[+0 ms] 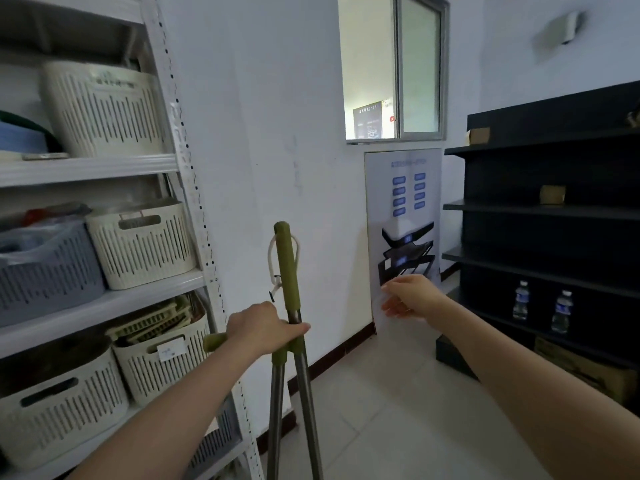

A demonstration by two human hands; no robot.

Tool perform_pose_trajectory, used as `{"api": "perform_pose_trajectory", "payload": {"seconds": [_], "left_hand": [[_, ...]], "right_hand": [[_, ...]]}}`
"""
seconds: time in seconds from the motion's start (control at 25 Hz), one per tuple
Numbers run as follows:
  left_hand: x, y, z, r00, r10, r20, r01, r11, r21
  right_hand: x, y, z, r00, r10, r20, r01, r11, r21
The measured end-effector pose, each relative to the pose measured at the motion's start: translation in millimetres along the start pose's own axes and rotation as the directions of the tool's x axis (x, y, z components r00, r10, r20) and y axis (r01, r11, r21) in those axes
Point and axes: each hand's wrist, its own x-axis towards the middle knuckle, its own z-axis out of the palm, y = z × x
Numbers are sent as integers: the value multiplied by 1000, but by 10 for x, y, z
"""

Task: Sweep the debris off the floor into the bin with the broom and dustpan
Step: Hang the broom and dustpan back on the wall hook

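Two upright metal poles stand close together in the middle of the view. The broom handle [290, 268] has a long olive-green grip with a white hanging loop. The dustpan handle [277, 386] ends in a short green crossbar. My left hand [263, 329] grips that crossbar and the poles where they meet. My right hand [408, 296] hangs in the air to the right of the poles, fingers relaxed and holding nothing. The broom head, the dustpan, the debris and the bin are all out of view.
A white metal rack [194, 216] with cream and grey slotted baskets stands at the left. A black shelf unit [540, 209] with two water bottles is at the right. A printed board [403, 216] leans on the wall. Pale floor tiles [398, 410] lie ahead.
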Motion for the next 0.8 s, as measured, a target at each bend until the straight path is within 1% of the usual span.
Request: {"api": "perform_pose_trajectory", "payload": {"seconds": [0.16, 0.32, 0.48, 0.64, 0.8], "left_hand": [[484, 324, -33, 997, -57, -45, 58, 998, 20], [996, 668, -170, 984, -139, -109, 142, 990, 23], [1552, 914, -263, 960, -250, -130, 250, 968, -14], [2032, 1079, -317, 928, -342, -149, 338, 940, -51], [2604, 1273, -264, 920, -362, -149, 360, 932, -42]], "right_hand": [[592, -56, -387, 1000, -13, 20, 12, 999, 50], [1281, -180, -790, 993, -68, 99, 56, 991, 121], [2012, -276, -1128, 976, -126, 179, 111, 990, 93], [2642, -328, -1351, 964, -152, 216, 119, 980, 160], [3241, -265, -1429, 959, -161, 235, 115, 973, 198]]}}
